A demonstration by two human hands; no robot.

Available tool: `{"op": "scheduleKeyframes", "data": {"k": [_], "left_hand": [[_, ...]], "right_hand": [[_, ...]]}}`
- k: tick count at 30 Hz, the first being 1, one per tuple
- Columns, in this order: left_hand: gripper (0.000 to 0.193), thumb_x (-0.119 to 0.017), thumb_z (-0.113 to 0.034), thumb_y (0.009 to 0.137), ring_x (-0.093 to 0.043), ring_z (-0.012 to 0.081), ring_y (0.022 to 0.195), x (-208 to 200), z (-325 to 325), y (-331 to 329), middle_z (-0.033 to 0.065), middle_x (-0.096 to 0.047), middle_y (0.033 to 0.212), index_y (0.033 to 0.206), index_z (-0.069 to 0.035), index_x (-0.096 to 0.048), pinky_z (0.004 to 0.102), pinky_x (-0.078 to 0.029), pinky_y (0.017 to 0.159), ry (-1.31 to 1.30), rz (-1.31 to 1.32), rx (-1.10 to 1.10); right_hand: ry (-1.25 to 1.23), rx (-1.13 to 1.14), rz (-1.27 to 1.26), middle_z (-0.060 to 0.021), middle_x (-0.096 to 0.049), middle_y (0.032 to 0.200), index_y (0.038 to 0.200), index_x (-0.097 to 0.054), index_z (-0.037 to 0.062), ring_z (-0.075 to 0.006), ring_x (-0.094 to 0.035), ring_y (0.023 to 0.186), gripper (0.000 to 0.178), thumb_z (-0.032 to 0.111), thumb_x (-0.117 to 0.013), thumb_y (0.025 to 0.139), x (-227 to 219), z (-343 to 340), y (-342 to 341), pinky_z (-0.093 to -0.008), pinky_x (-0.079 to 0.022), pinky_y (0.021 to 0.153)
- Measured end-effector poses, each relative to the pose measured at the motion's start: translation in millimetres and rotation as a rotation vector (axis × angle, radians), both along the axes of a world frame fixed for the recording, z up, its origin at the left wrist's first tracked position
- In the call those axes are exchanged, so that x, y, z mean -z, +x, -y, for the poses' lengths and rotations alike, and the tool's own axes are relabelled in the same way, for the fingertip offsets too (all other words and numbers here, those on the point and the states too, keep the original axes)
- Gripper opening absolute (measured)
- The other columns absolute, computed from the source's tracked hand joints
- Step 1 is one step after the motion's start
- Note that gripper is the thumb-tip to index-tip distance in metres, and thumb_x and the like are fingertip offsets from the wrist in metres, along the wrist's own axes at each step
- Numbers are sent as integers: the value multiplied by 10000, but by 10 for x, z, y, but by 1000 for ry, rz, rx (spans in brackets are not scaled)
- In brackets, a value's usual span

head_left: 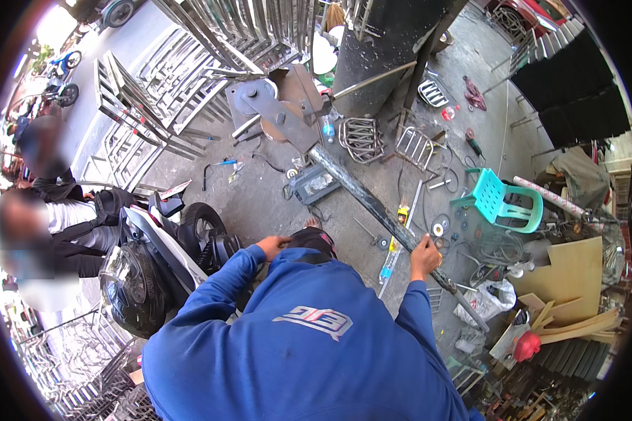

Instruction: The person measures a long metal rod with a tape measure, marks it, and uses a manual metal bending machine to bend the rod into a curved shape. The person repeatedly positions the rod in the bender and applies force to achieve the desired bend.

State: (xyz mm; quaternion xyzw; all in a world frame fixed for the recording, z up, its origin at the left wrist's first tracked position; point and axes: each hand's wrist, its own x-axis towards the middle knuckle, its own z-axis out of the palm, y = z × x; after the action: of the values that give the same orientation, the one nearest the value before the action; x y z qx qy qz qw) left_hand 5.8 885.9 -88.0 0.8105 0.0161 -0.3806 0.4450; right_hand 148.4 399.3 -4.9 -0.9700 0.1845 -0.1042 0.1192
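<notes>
My right hand (425, 259) is wrapped round a long dark metal lever (365, 200) with worn paint. The lever slants from the lower right up to a steel bender-like machine (254, 97) with a round plate, standing ahead of me. My left hand (272, 247) is beside my waist with its fingers curled in; whatever they may hold is hidden. A short metal bar (246, 127) sticks out at the machine's near side. Beneath the lever lies a dark flat metal box (316, 184) on the concrete floor.
A parked motorcycle (163, 235) with a black helmet (130, 291) is close on my left, near two people. Welded metal frames (147, 105) stand at the far left. To the right are a turquoise plastic chair (495, 198), a yellow-and-blue level (395, 245), cables and plywood (572, 270).
</notes>
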Motion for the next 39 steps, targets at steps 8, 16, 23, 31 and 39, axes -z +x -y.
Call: {"op": "scheduleKeyframes", "data": {"k": [8, 16, 23, 31, 39], "left_hand": [[508, -653, -382, 941, -682, 335, 1082, 36, 6, -33, 235, -710, 1157, 1336, -64, -625, 411, -522, 914, -67, -74, -324], [514, -652, -150, 932, -670, 185, 955, -400, 335, -257, 118, -695, 1198, 1413, -8, -541, 339, -546, 796, -288, -269, -673], [415, -675, -86, 860, -700, 186, 854, -905, 1260, -451, 109, -738, 1093, 1267, -7, -654, 342, -557, 697, 252, -231, -802], [438, -724, -166, 881, -718, 266, 1085, -718, 2295, -506, 228, -726, 1154, 1246, 64, -654, 373, -561, 929, 130, 175, -1495], [374, -681, -263, 923, -713, 283, 1057, -168, 2215, -112, 214, -747, 1074, 1180, 9, -691, 419, -537, 896, 237, -29, -1476]], "right_hand": [[-41, -101, 54, -203, -693, 735, 794, -765, 55, -441, -622, 710, 516, 448, -502, 1001, 129, 383, 974, -516, -428, 785], [-48, -318, 38, -203, -706, 765, 833, -776, 55, -419, -650, 753, 542, 457, -465, 1021, 7, 633, 2397, -518, -430, 846], [-119, -393, 31, -171, -740, 855, 906, -794, 88, -367, -670, 836, 490, 459, -489, 1006, -20, 566, 3716, -470, -392, 954], [60, 101, 449, -307, -326, 1515, 1501, -417, 143, -466, -356, 1399, 802, 447, -771, 848, 50, 274, 3751, -574, -332, 1117], [1173, 790, 334, -218, -610, 1364, 1494, -258, 45, -276, -633, 1205, 1202, 479, -919, 589, 199, -378, 4108, -480, -505, 1004]]}}
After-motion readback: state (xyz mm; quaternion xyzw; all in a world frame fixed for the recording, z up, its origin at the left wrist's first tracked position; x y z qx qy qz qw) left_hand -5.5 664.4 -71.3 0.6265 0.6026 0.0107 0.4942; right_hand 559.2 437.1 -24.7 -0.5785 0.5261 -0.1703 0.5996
